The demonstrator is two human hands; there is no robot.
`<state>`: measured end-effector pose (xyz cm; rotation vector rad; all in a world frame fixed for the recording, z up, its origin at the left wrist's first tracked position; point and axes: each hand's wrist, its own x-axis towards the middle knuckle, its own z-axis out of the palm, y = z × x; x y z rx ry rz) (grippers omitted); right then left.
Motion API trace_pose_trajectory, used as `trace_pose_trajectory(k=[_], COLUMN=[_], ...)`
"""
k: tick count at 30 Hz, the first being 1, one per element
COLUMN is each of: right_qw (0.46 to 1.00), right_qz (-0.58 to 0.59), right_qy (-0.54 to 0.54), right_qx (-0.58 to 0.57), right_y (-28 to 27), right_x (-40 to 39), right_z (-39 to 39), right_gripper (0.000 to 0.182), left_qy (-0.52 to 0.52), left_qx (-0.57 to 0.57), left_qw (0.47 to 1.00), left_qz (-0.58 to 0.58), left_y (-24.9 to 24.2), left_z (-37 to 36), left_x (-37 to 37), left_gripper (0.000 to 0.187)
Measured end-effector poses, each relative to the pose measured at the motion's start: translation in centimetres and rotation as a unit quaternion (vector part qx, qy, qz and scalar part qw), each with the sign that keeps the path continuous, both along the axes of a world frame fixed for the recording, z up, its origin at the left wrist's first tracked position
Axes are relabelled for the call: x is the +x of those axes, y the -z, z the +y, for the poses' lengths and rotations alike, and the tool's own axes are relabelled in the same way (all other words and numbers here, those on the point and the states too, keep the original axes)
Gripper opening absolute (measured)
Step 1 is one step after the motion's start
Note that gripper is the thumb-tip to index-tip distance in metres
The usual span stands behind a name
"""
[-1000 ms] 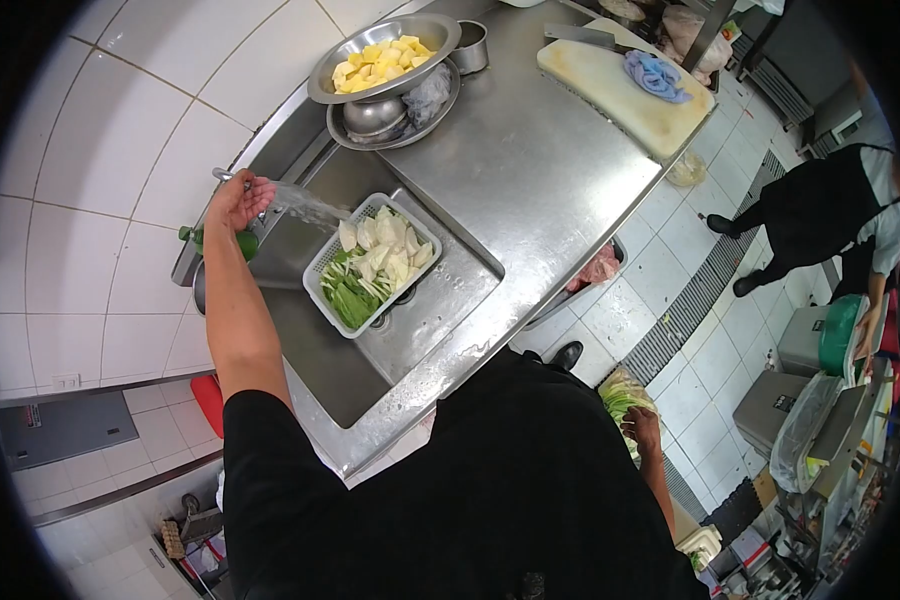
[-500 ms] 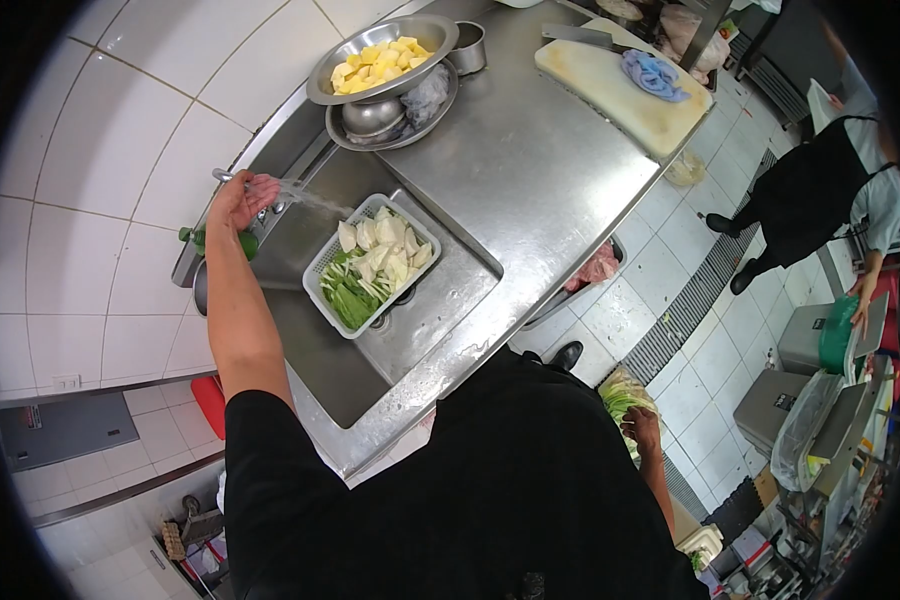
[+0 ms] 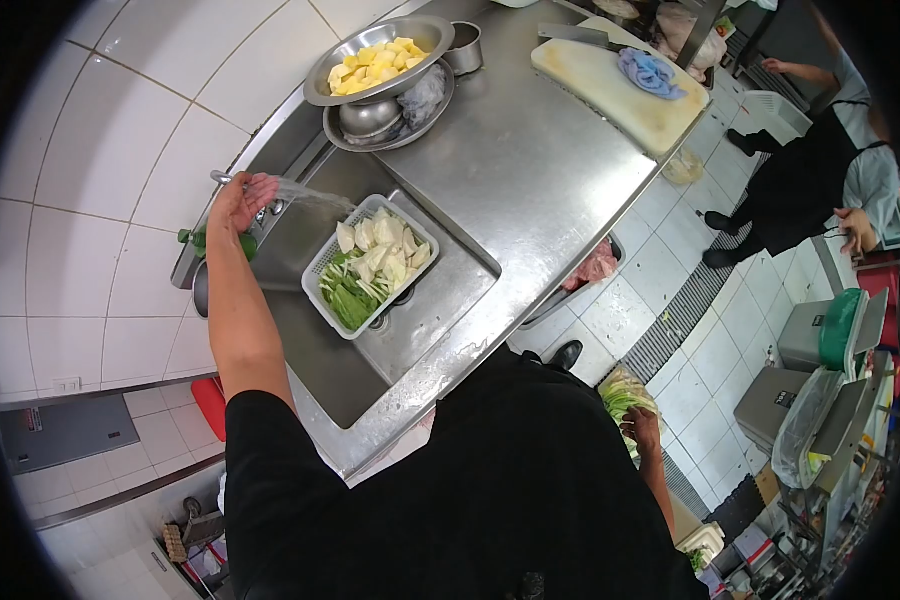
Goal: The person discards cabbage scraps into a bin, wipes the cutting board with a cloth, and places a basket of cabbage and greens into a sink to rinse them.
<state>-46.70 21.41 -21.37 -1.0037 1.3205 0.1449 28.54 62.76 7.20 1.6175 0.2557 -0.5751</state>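
Note:
At the tap [image 3: 222, 177], my left hand [image 3: 240, 200] is open under its mouth, and water sprays off the palm toward the basket. The light plastic basket [image 3: 315, 285] stands in the sink [image 3: 345, 390], holding pale cut vegetable pieces [image 3: 385, 245] and chopped green leaves [image 3: 350, 302]. Down on the right, beside my body, my right hand [image 3: 642, 428] has its fingers curled round leafy greens [image 3: 622, 398] in a clear bag. Its fingertips are partly hidden.
Stacked metal bowls [image 3: 322, 88] with yellow chunks stand on the counter [image 3: 530, 140]. A cleaver [image 3: 573, 35] and blue cloth [image 3: 652, 74] are on the cutting board [image 3: 610, 95]. Raw meat [image 3: 592, 268] is below the edge. Two people [image 3: 820, 180] stand at the right.
At the right, the person in the apron has shifted and drawn a hand off the green item; a second person now shows behind. Both my hands keep their places; the water spray has changed shape slightly.

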Motion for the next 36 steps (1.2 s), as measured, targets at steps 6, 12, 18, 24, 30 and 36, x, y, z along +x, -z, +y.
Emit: trace_pose_trajectory(k=[6,12,18,24,30,36], right_qw=[1.000,1.000,1.000,1.000,1.000,1.000], right_qz=[0.001,-0.004,-0.002,-0.005,-0.002,0.001], right_qy=[0.001,0.004,0.007,0.007,-0.004,-0.007], right_qx=[-0.001,-0.003,-0.004,-0.011,-0.014,-0.017], right_y=[0.0,-0.4,-0.7,-0.5,-0.6,-0.6], right_x=[0.0,0.2,0.5,0.4,0.5,0.4], right_z=[0.0,0.1,0.2,0.2,0.1,-0.2], right_gripper=[0.024,0.022,0.022,0.023,0.024,0.024], left_qy=[-0.004,-0.011,-0.016,-0.017,-0.014,-0.019], left_qx=[-0.003,-0.001,-0.003,-0.011,-0.023,0.000], left_qw=[1.000,1.000,1.000,0.999,0.999,0.999], left_qz=[-0.008,-0.016,-0.021,-0.026,-0.028,-0.044], left_y=[-0.1,0.1,0.1,0.4,0.8,0.9], left_z=[-0.2,-0.2,-0.3,-0.2,0.0,0.0], left_x=[-0.3,-0.2,-0.4,-0.2,0.1,0.2], left_gripper=[0.031,0.031,0.031,0.032,0.032,0.033])
